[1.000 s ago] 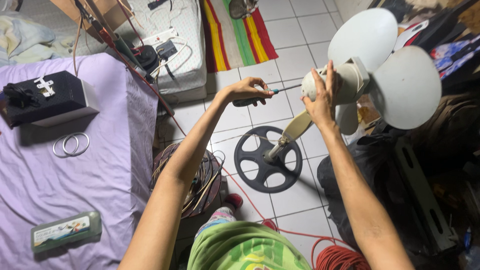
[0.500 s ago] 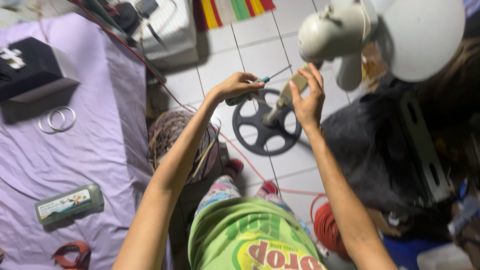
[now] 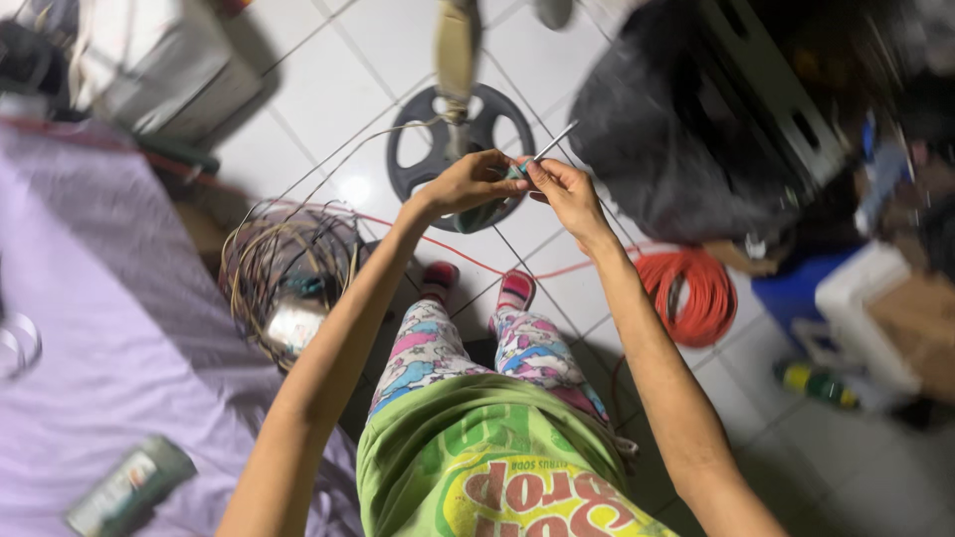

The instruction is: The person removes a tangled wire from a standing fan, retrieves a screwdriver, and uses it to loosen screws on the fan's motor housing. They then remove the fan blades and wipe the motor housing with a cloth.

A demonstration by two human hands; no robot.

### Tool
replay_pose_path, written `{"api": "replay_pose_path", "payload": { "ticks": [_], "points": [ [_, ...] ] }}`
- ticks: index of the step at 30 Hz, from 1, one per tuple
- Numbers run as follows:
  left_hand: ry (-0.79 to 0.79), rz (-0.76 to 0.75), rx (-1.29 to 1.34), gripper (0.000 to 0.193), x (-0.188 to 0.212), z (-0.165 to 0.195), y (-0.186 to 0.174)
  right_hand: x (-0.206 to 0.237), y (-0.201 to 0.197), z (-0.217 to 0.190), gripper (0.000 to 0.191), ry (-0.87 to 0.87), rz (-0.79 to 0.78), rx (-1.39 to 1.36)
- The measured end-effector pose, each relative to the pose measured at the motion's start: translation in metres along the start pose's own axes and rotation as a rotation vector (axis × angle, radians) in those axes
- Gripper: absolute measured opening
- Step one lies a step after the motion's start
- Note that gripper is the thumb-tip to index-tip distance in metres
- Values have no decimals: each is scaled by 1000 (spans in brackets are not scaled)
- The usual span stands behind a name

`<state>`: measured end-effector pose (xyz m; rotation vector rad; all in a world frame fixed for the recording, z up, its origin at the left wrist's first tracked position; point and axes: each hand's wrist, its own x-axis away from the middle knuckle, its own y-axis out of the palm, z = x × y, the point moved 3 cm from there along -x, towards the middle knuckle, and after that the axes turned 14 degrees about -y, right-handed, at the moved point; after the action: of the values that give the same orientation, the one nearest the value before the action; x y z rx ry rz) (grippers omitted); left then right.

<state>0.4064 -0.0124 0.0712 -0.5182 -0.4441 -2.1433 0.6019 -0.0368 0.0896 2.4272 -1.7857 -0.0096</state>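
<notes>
My left hand (image 3: 466,184) and my right hand (image 3: 567,191) meet in front of me, both closed on a thin screwdriver (image 3: 545,151) with a teal handle and a metal shaft pointing up and right. Beyond them a fan's beige stand pole (image 3: 456,55) rises from a dark round wheel-shaped base (image 3: 410,149) on the white tiled floor. The fan's head is out of view. My feet in red slippers (image 3: 515,288) are below my hands.
A purple-covered bed (image 3: 90,328) lies at the left with a small green box (image 3: 124,487) on it. A basket of coiled wire (image 3: 284,268) stands beside it. An orange cable coil (image 3: 696,288) and a black bag (image 3: 676,129) are at the right, with cluttered boxes further right.
My view has tilted down, so the fan's head and blades have left the frame. My right hand let go of the fan's neck and came down to join the left on the screwdriver.
</notes>
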Motion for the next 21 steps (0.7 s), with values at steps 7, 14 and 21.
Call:
{"api": "replay_pose_path", "payload": {
  "ticks": [7,14,21],
  "points": [
    [9,-194,-303,59,-33,5,78,95,-22,11,32,-73,559,-186],
    [-29,-488,-610,49,-48,-36,167,205,-3,51,34,-161,1115,-281],
    [175,-994,-722,38,2,-93,292,367,65,73,39,-79,1525,-236]
  ]
}}
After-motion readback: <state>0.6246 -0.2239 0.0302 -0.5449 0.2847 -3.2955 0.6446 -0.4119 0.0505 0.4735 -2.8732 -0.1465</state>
